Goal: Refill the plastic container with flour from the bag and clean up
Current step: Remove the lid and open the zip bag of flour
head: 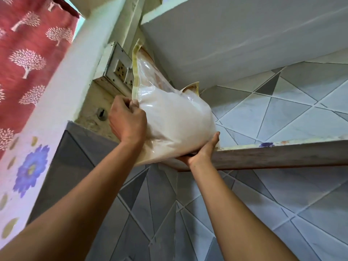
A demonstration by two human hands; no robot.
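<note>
At the edge of the wooden shelf, before a wall socket and grey tiles, the soft clear flour bag is held: left hand pinches its seam, right hand cups its bottom.

We read no legible text, label, brand, number or sign in this view. The flour bag shows a clear face with no readable print, and the socket plate carries no readable marking.
</note>
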